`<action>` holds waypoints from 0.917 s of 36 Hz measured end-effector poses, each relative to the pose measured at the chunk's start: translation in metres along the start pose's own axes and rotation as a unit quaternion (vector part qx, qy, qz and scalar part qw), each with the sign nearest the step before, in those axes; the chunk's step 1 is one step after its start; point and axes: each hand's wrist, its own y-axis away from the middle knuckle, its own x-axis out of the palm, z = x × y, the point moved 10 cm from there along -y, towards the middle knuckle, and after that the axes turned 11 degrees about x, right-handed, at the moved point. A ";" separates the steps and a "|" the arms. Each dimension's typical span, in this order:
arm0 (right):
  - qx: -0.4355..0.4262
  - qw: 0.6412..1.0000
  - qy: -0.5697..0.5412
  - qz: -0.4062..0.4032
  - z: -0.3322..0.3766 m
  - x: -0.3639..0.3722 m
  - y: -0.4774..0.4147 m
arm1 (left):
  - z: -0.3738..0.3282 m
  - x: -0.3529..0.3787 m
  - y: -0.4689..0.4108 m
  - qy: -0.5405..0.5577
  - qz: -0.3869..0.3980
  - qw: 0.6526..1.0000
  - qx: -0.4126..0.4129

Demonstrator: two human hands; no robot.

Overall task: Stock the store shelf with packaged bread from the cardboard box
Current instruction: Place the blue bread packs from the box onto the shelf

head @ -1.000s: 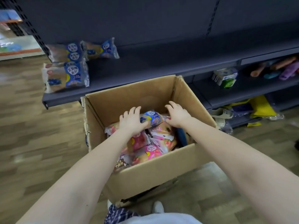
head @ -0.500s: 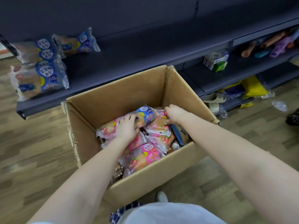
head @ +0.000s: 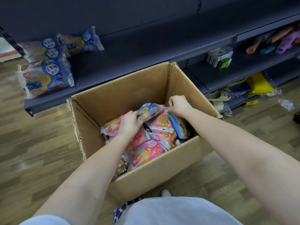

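Both hands in box (head: 123, 95): left hand (head: 129, 122) grips blue bread pack (head: 151, 110) at one end, right hand (head: 178, 105) pinches other end. Few packs (head: 47, 73) on shelf (head: 138, 62) behind box. Box mostly full, early going.

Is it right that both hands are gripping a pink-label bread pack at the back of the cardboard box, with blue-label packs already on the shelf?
Not quite. The head view shows the left hand and right hand gripping a blue-label bread pack, not a pink one. The rest holds: it lies at the back of the cardboard box, and blue-label packs already sit on the shelf.
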 end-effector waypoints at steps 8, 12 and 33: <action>-0.043 0.993 -0.093 -0.067 0.022 -0.028 0.016 | -0.019 -0.042 -0.001 0.013 -0.053 0.998 -0.012; -0.065 0.985 -0.135 -0.080 0.035 -0.042 0.020 | -0.027 -0.069 -0.003 0.002 -0.092 0.996 -0.014; -0.183 0.953 -0.185 -0.157 0.123 -0.152 0.031 | -0.039 -0.243 -0.028 0.037 -0.258 0.965 0.020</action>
